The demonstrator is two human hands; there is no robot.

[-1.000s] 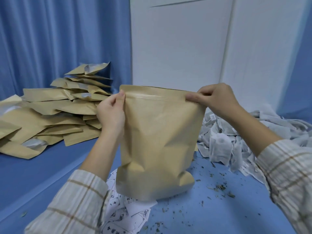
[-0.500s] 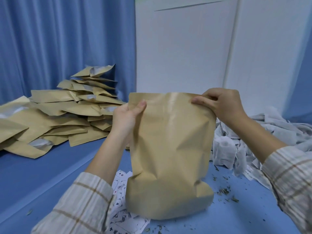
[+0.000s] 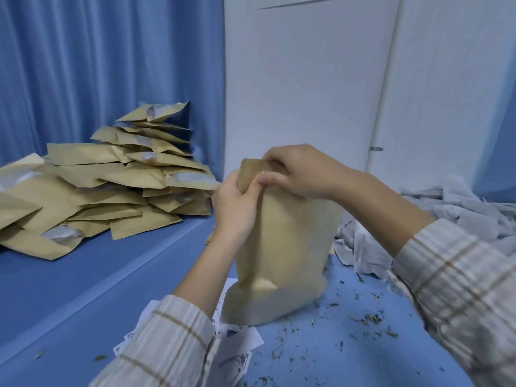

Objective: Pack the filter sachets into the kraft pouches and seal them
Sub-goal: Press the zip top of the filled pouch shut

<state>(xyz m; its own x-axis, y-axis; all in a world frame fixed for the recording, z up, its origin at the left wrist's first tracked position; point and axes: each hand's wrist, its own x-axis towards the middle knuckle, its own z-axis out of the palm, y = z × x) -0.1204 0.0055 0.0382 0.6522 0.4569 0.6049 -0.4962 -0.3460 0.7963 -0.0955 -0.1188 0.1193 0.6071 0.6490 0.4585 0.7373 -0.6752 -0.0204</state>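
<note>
Pouch (image 3: 284, 247) top (hand-hidden (image 3: 296, 171))

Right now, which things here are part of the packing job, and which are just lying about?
Job:
pouch, upright, top pinched by left hand and right hand
pouch pile, left
sachets, heaped right

Lying about:
printed papers under the pouch
loose herb bits on the blue table
curtain and white panels behind
</note>
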